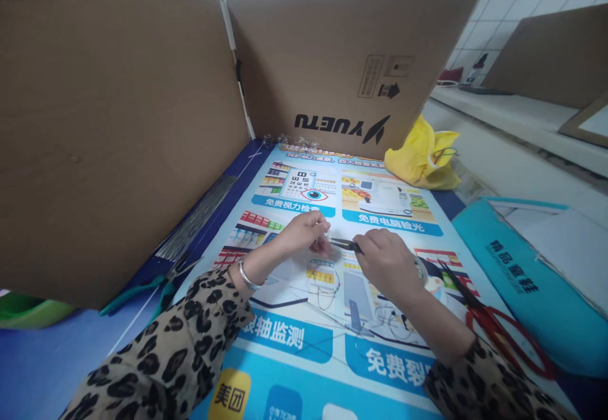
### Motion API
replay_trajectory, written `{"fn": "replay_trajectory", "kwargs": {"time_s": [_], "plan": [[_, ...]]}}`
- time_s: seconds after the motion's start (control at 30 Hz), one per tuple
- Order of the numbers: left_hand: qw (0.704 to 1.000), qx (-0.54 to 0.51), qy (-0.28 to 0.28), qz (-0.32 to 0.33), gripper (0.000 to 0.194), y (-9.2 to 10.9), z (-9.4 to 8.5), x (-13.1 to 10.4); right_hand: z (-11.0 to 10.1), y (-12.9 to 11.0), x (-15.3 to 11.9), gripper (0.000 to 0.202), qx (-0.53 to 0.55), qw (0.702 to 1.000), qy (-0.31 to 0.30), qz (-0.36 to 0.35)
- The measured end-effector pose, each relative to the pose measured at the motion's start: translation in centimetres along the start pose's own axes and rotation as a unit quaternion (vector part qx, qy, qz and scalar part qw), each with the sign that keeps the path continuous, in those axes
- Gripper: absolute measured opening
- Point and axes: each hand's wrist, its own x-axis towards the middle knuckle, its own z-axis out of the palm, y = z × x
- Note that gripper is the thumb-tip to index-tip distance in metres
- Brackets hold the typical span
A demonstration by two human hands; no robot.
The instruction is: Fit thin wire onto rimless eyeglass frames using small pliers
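My left hand (306, 233) is closed in a pinch above the printed mat (266, 350). A thin wire (338, 287) seems to trail down from its fingertips; the small end between the fingers is hidden. My right hand (387, 261) is wrapped around a pair of small black pliers (350, 246). Their narrow tips point left and reach the left fingertips. Whether the jaws touch the wire cannot be made out. More loose thin wires (392, 322) lie on the mat below both hands.
Teal-handled pliers (164, 287) and a bundle of straight wires (202, 214) lie at left. Red-handled scissors (503, 331) and a teal box (532, 274) are at right. A yellow bag (420, 157) sits farther back. Cardboard panels (332, 59) wall off the back and left; small wire pieces (292, 141) lie there.
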Motion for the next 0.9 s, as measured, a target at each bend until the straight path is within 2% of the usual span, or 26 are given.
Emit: {"fn": "replay_trajectory", "kwargs": {"time_s": [0.13, 0.3, 0.47, 0.9], "plan": [[0.999, -0.006, -0.02, -0.034, 0.015, -0.31, 0.09, 0.07, -0.66, -0.27, -0.1, 0.017, -0.093, 0.993, 0.032, -0.069], [0.998, -0.002, -0.027, -0.06, 0.016, -0.32, 0.43, -0.02, -1.04, -0.31, -0.16, 0.018, -0.142, 0.98, 0.065, -0.124], [0.997, -0.006, -0.04, -0.069, 0.016, -0.27, 0.6, -0.1, -1.14, -0.35, -0.09, 0.018, -0.145, 0.978, 0.075, -0.132], [0.993, -0.012, -0.053, -0.105, 0.019, -0.11, 0.88, -0.38, -0.87, -0.43, -0.3, 0.023, -0.094, 0.987, 0.05, -0.122]]}}
